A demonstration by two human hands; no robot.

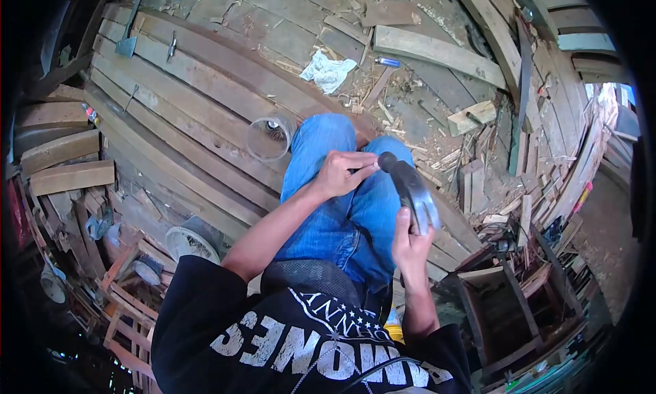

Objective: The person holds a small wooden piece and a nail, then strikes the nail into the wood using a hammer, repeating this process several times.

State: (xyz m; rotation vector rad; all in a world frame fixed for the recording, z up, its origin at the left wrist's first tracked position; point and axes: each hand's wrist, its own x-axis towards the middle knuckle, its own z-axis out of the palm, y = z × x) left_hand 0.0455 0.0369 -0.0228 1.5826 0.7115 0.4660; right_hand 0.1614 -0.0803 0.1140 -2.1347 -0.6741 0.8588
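Over my knees, my left hand [339, 173] has its fingers pinched together, with the tips at the face of a hammer; what is between them is too small to make out. My right hand [412, 242] is closed on the hammer [410, 189], whose dark round face points up and left toward my left fingertips. The hammer's handle is mostly hidden by my right hand. Just beyond my left knee stands a clear plastic container [268, 140] with small dark pieces in it.
Long wooden planks [184, 114] run beside my legs. A white cloth [328, 72], a blue lighter-like object [387, 62] and wood scraps lie ahead. A thick beam [437, 54] lies farther off. A white bucket [191, 242] is at left, wooden frames [502, 312] at right.
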